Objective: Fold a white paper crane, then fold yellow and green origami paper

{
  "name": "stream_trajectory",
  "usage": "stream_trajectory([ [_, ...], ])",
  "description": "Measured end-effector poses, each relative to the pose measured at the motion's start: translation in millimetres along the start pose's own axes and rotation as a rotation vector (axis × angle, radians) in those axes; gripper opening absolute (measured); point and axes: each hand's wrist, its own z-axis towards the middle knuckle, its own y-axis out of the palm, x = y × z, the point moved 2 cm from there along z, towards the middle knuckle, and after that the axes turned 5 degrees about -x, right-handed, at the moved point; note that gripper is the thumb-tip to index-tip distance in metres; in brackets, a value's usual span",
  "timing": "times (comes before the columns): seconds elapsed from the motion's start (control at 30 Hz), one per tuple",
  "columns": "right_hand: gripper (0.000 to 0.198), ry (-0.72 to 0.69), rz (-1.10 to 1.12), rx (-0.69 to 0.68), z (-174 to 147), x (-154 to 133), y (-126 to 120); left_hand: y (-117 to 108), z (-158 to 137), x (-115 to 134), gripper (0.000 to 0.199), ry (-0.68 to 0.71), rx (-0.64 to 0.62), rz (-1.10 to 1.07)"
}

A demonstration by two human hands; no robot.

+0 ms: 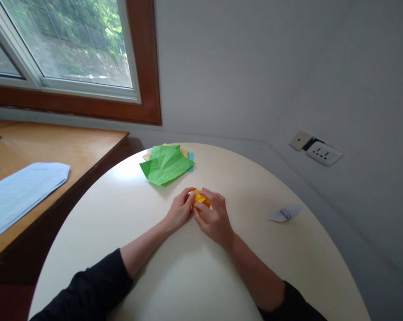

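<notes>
A small piece of folded orange-yellow paper [200,199] sits between my two hands, over the middle of the white round table [194,285]. My left hand [180,209] grips its left side, thumb on the near face. On the other side, my right hand [216,216] pinches the paper with curled fingers and thumb. The fingers cover much of the paper, so its full shape cannot be made out. Just beyond my hands lies a creased green sheet of paper [166,165], with yellow and blue sheets showing from under it.
To the right on the table is a folded white paper piece [284,214] with dark lines. A wooden desk [97,138] at the left bears a stack of white papers [27,187]. Behind the table stand a wall with a power socket [323,153] and a window [70,40].
</notes>
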Motion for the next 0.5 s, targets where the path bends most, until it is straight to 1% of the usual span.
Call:
stream_trajectory([
  [0.2, 0.008, -0.01, -0.01, -0.008, -1, 1, 2, 0, 0, -3, 0.034, -0.011, 0.006, -0.012],
  [0.33, 0.01, 0.004, -0.003, -0.024, -1, 2, 2, -1, -1, -2, 0.039, -0.03, 0.016, -0.009],
  [0.4, 0.011, 0.034, 0.003, -0.027, 0, 3, 2, -1, -2, 2, 0.042, -0.043, -0.003, 0.026],
  [0.5, 0.012, 0.079, 0.009, -0.025, 0, 6, 3, 0, -5, 11, 0.041, -0.043, -0.037, 0.141],
])
